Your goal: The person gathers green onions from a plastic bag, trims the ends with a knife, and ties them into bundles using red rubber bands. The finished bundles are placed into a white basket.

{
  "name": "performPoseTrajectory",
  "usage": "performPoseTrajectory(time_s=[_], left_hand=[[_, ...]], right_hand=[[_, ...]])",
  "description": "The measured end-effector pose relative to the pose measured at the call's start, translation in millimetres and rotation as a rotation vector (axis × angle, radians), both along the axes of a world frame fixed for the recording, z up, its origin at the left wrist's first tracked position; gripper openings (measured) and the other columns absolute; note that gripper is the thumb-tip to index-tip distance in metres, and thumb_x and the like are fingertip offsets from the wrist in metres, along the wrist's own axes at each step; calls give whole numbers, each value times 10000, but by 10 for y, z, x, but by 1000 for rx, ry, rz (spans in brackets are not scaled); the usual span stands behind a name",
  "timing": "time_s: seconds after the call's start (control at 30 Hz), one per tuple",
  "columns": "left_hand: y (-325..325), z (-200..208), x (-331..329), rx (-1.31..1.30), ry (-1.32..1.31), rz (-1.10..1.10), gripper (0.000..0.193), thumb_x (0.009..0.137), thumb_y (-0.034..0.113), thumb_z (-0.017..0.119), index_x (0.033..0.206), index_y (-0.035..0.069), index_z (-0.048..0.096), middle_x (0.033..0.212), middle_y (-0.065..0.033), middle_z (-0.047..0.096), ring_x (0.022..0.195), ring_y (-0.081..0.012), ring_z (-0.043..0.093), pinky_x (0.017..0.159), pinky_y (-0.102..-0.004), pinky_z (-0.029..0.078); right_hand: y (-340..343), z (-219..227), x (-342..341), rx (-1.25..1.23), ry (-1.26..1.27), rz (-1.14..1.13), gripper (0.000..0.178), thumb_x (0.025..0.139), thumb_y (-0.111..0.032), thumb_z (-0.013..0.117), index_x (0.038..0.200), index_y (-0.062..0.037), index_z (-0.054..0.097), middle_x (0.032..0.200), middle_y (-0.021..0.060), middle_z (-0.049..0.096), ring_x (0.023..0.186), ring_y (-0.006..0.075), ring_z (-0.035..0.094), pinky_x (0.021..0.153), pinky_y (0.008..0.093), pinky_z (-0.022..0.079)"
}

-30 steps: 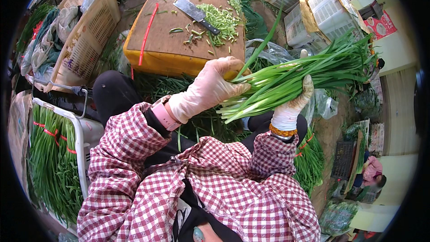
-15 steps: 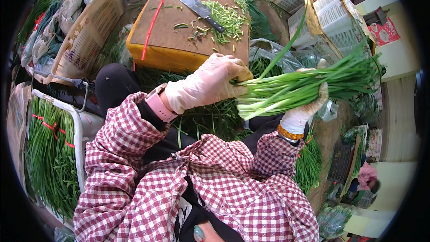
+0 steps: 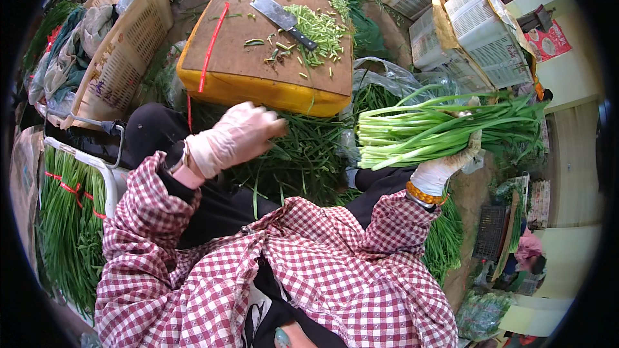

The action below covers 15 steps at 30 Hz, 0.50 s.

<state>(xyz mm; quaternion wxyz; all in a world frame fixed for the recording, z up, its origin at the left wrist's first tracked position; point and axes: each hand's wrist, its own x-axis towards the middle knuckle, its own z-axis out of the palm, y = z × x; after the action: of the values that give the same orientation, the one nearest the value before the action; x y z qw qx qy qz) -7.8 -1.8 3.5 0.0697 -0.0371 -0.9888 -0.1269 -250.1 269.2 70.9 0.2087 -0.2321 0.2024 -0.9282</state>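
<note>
My right hand (image 3: 450, 165), in a soiled white glove, grips a thick bunch of garlic chives (image 3: 412, 130) from below. The pale stem ends point left and the dark leaf tips right; the thumb shows above the bunch. My left hand (image 3: 233, 138), also gloved, is apart from the bunch, over a heap of loose green leaves (image 3: 293, 164) between my knees. Its fingers are curled in, slightly blurred, and what they hold, if anything, is hidden. Ahead, a cleaver (image 3: 284, 22) lies beside chopped stem pieces (image 3: 322, 35) on a brown-topped yellow block (image 3: 219, 84).
Tied chives (image 3: 71, 219) stand in a white crate at the left. Beyond it is a beige basket (image 3: 122, 58) of bags and cloth. Red ties (image 3: 214, 48) lie on the block. White crates (image 3: 480, 32) stand at the far right. More chives (image 3: 443, 238) lie by my right thigh.
My left hand has left the stem ends and moved left and down over the loose leaves. The bunch stays in my right hand; a long leaf that stuck up from it no longer does.
</note>
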Motion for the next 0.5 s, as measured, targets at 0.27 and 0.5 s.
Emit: performPoseTrajectory(time_s=[0.27,0.5], left_hand=[[481,756,-451,-386,780,-103,119,738,244,625,824,162,622,703,10,448,653,-147,508,575,-283,405],[667,719,-585,-384,818,-8,206,752,201,670,939,115,685,925,28,591,979,-156,567,931,-411,442]], right_hand=[[-342,-72,142,-3,47,61,574,853,-191,688,1364,-58,462,1083,68,611,1004,206,593,1036,413,409],[-333,-97,185,63,15,-6,576,886,-209,638,1406,-52,446,1064,74,646,990,195,611,998,410,456]])
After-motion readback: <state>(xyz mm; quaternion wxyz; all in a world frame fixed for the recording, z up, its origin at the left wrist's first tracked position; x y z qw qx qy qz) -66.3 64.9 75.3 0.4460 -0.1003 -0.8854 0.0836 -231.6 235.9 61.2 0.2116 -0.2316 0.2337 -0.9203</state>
